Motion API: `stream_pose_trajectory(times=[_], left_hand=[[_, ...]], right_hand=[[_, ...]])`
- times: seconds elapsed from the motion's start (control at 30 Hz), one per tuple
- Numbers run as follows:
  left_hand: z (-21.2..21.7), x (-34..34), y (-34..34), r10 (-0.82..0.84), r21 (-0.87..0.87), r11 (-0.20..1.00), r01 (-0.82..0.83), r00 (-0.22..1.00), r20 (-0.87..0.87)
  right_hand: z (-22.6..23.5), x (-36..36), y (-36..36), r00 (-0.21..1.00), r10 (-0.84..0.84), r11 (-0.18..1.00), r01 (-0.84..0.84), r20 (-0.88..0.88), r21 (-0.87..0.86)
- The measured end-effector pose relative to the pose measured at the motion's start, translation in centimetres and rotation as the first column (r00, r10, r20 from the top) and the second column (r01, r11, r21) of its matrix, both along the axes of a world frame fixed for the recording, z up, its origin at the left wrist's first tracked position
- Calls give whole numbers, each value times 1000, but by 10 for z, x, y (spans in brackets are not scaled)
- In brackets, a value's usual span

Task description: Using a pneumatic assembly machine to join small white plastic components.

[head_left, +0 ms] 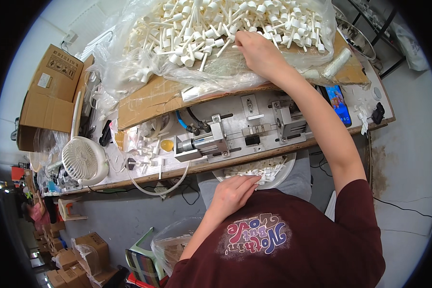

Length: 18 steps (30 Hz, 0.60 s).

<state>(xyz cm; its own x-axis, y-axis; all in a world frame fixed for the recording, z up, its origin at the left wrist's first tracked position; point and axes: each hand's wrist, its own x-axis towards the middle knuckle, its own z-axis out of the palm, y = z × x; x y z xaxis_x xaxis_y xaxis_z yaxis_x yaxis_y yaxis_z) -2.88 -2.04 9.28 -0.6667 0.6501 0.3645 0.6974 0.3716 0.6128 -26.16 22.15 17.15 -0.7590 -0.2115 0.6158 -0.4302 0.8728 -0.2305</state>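
**Two hands working at a parts-assembly counter**

The right hand (254, 50) is reaching far across the counter (369, 103) into a heap of white plastic stemmed caps (216, 21), which is lying in a clear plastic bag (115, 62) spread over a sheet of cardboard (149, 98). Its fingers are curling narrowly onto the near edge of the heap, touching the pieces; whether they are pinching one is not clear.

The left hand (233, 192) is resting near the body, its fingers lying fairly flat and close together on small white plastic pieces (259, 169) in a round white bowl (285, 175) sitting just below the counter's near edge. I cannot tell whether it is gripping any piece.

Between the two hands a grey metal press fixture (240, 132) with a pneumatic cylinder and blue hose is sitting on the counter. To the left a small white desk fan (84, 161) is standing, with an open cardboard box (48, 96) farther left. A phone (340, 103) with a lit screen is lying to the right, beside the forearm.
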Motion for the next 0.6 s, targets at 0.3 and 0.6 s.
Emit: stream_pose_trajectory(times=[0.3,0.6], left_hand=[[16,-13,10,-58,19,998,60,996,-62],[9,-10,18,-88,15,996,88,995,-36]], right_hand=[[18,152,67,994,12,662,72,107,-746],[-50,263,243,846,-475,309,417,241,-855]])
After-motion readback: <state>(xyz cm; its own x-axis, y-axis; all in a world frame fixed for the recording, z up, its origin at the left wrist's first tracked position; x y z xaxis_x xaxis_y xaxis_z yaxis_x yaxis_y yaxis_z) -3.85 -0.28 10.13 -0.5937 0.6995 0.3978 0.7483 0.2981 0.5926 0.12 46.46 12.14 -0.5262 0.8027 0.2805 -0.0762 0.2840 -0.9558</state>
